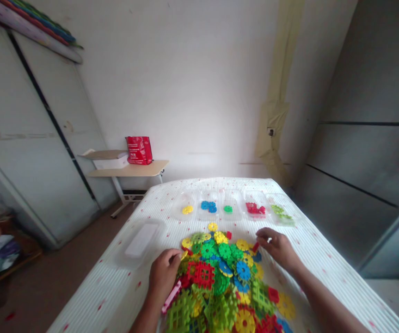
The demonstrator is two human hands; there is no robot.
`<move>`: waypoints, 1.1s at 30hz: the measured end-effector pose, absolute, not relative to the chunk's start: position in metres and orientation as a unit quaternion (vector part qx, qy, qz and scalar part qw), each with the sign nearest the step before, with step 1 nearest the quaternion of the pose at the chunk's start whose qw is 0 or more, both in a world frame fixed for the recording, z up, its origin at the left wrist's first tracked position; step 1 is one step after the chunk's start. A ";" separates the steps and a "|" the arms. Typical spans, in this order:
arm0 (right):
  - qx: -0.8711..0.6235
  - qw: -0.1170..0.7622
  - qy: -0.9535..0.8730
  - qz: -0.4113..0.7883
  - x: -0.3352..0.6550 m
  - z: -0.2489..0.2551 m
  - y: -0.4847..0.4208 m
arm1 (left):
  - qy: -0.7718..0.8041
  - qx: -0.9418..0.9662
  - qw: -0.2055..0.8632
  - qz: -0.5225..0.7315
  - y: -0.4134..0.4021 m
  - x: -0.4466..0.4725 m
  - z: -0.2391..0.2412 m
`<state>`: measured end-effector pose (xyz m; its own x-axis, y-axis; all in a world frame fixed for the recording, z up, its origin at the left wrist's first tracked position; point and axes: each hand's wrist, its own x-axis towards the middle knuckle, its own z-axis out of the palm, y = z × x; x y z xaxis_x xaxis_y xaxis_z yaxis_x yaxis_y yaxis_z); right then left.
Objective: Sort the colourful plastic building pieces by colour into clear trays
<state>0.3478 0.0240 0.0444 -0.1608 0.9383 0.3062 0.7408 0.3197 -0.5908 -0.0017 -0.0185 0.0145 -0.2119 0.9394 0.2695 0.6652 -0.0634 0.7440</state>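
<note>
My left hand [164, 270] is at the left side of a mixed heap of plastic building pieces, its fingers closed on a yellow flower-shaped disc [184, 255]. At the heap's right side my right hand [277, 247] pinches a small red piece [255, 247]. Between the hands lie green flower discs [224, 250], blue flower discs [243, 270] and a red square lattice piece [204, 275]. Light green lattice pieces [180, 314] fill the near part of the heap. A pink bar [172, 296] lies beside my left wrist.
Beyond the heap stands a row of clear trays, holding yellow discs [187, 210], blue discs [209, 206], a green disc [228, 209], red pieces [255, 209] and light green pieces [281, 212]. A translucent lid or tray [121, 260] lies left. A side table [133, 170] bears a red bag [139, 150].
</note>
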 end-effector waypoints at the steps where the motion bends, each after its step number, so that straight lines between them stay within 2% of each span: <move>1: -0.559 0.312 -0.756 0.136 0.342 0.043 0.024 | 0.664 0.604 0.167 0.407 -0.018 -0.002 0.014; 5: -0.564 0.232 -0.790 0.056 0.321 0.038 0.026 | 0.664 0.604 0.166 0.409 -0.018 -0.003 0.011; 9: -0.585 0.151 -0.797 0.033 0.313 0.034 0.026 | 0.664 0.602 0.172 0.409 -0.018 -0.002 0.012; 15: -0.596 0.140 -0.789 0.051 0.311 0.034 0.026 | 0.664 0.599 0.166 0.416 -0.019 -0.002 0.014; 19: -0.598 0.169 -0.781 0.069 0.310 0.030 0.027 | 0.663 0.600 0.163 0.418 -0.019 -0.001 0.016; 26: -0.558 0.287 -0.761 0.164 0.310 0.035 0.025 | 0.662 0.599 0.169 0.417 -0.018 -0.001 0.014; 33: -0.512 0.355 -0.742 0.245 0.292 0.055 0.010 | 0.613 0.646 0.083 0.447 -0.029 0.001 0.033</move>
<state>0.2924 0.0101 0.0547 -0.2226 0.9349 0.2765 0.5865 0.3549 -0.7281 0.0011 -0.0295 0.0327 -0.1512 0.8659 0.4768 0.7177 -0.2355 0.6553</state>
